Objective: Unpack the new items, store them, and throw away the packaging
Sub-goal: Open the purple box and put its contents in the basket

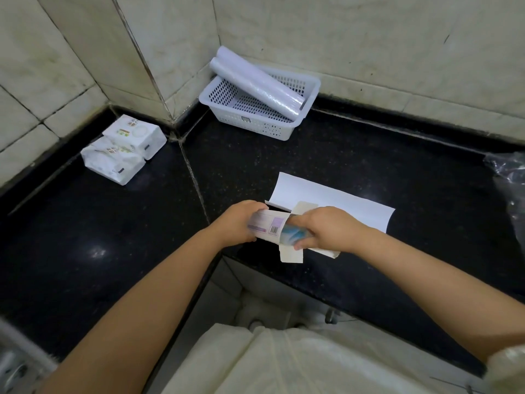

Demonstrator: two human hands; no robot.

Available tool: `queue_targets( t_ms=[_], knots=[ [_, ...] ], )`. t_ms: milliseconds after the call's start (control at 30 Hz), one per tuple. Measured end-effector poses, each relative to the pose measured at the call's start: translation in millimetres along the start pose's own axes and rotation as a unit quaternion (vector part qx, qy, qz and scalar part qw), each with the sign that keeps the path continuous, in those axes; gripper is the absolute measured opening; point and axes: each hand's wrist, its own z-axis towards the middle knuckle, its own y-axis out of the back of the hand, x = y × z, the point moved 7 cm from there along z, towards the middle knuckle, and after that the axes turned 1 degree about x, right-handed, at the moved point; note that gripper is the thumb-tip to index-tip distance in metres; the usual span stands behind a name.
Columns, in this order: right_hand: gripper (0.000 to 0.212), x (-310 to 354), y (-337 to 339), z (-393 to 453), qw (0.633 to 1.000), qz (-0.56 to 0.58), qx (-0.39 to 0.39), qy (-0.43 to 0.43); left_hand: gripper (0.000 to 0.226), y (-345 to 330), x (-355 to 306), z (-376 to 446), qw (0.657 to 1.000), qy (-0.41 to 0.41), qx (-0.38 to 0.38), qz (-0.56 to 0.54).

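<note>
Over the front edge of the black counter (312, 155), my left hand (241, 223) grips a small white carton (267, 225) with a barcode, its end flaps open. My right hand (326, 228) holds a bluish item (289, 236) at the carton's open right end; the item is partly inside. A flat white box (326, 200) lies on the counter right behind my hands. A white perforated basket (255, 106) stands in the back corner with two white rolls (255, 78) leaning in it.
Two white wrapped packs (122, 150) lie stacked at the back left by the tiled wall (369, 38). Crumpled clear plastic (508, 177) sits at the right edge. Below the counter edge, pale cloth (284, 362) covers the foreground.
</note>
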Motion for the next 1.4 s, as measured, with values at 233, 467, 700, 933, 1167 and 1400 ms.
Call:
queue_targets(
  t_ms=[233,467,700,933,1167,1400],
  knots=[
    [0.048,-9,0,2,1.0,0.022,-0.01,-0.016,0.056,1,-1,-1,1.0,-0.014,-0.002,-0.009],
    [0.047,-5,-2,3,0.992,0.071,-0.088,-0.059,0.054,1,-1,0,1.0,-0.013,0.001,-0.002],
    [0.043,-1,-6,1,0.992,0.017,-0.098,-0.077,0.053,-2,-1,3,1.0,-0.014,0.01,-0.013],
    [0.047,-10,-3,-1,0.996,-0.017,-0.044,-0.069,0.063,-4,-7,8,0.999,-0.013,0.04,0.025],
    [0.028,-9,-16,-1,0.993,-0.061,-0.009,-0.101,0.067,-7,-16,17,0.996,-0.026,0.066,0.062],
    [0.035,-30,-40,-15,0.991,0.016,0.024,-0.127,0.063,-15,-30,29,0.986,-0.044,0.106,0.119]
  ],
)
